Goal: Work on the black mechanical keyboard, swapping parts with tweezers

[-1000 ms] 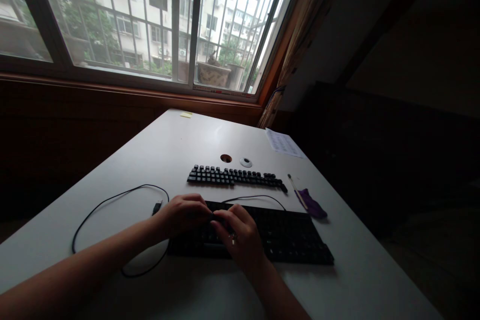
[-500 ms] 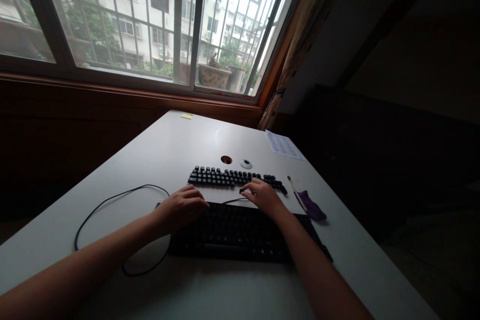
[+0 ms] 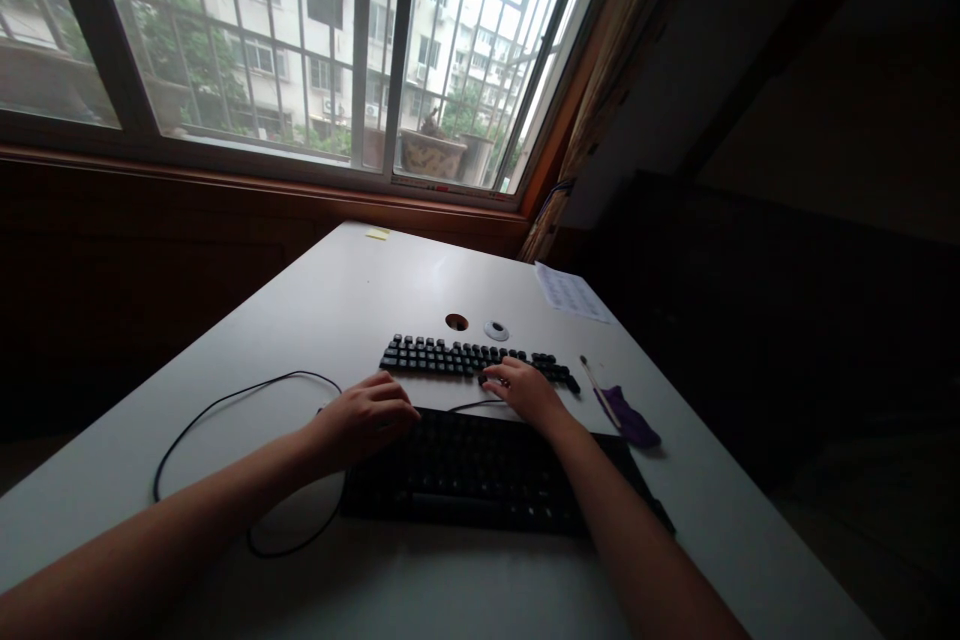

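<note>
A black keyboard (image 3: pixel 480 468) lies on the white table in front of me, most of its top too dark to make out. My left hand (image 3: pixel 367 410) rests over its upper left corner, fingers bent and close together; the thumb and whatever is under the fingers are hidden. Behind the keyboard, loose black keycaps (image 3: pixel 427 356) are laid out in rows. My right hand (image 3: pixel 525 388) pinches a small black keycap (image 3: pixel 484 380) between thumb and fingers, at the near edge of those rows.
A black cable (image 3: pixel 217 398) loops left of the keyboard. To the right lie a brush (image 3: pixel 600 390) and a purple cloth (image 3: pixel 636 422). Further back are a round hole (image 3: pixel 456 322), a white ring-shaped cover (image 3: pixel 496 330), a printed sheet (image 3: pixel 574 292) and a yellow note (image 3: pixel 377 234).
The view has shifted slightly. My right hand has brought the keycap a little closer to the rows. The left hand stays in place on the keyboard.
</note>
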`<act>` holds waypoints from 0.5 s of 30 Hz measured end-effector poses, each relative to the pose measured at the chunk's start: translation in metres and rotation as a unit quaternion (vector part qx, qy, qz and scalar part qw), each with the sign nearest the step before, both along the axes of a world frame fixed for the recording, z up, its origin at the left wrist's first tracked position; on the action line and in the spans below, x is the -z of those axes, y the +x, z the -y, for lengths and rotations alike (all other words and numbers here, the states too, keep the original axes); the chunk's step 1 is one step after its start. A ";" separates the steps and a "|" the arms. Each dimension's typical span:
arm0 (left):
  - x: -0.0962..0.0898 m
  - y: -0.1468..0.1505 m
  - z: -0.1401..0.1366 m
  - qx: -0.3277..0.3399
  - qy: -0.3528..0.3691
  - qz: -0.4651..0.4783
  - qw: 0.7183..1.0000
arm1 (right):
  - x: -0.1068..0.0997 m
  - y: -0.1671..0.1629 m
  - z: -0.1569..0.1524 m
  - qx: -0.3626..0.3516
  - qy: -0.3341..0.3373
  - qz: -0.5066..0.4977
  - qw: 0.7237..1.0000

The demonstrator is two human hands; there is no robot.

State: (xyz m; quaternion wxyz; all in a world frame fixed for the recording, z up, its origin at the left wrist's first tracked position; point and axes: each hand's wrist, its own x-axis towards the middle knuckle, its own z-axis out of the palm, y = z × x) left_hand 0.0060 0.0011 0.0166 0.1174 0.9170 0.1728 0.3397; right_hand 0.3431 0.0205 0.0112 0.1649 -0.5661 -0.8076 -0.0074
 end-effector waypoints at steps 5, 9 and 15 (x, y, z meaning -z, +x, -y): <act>0.002 0.000 0.000 -0.002 0.004 0.006 1.000 | -0.006 0.004 0.012 -0.006 0.018 0.007 1.000; 0.000 0.001 0.001 -0.001 0.004 0.006 1.000 | -0.006 0.004 0.020 -0.017 0.012 0.025 0.999; -0.003 0.002 0.001 0.000 0.012 0.007 1.000 | -0.001 0.001 0.017 -0.016 0.003 0.041 0.999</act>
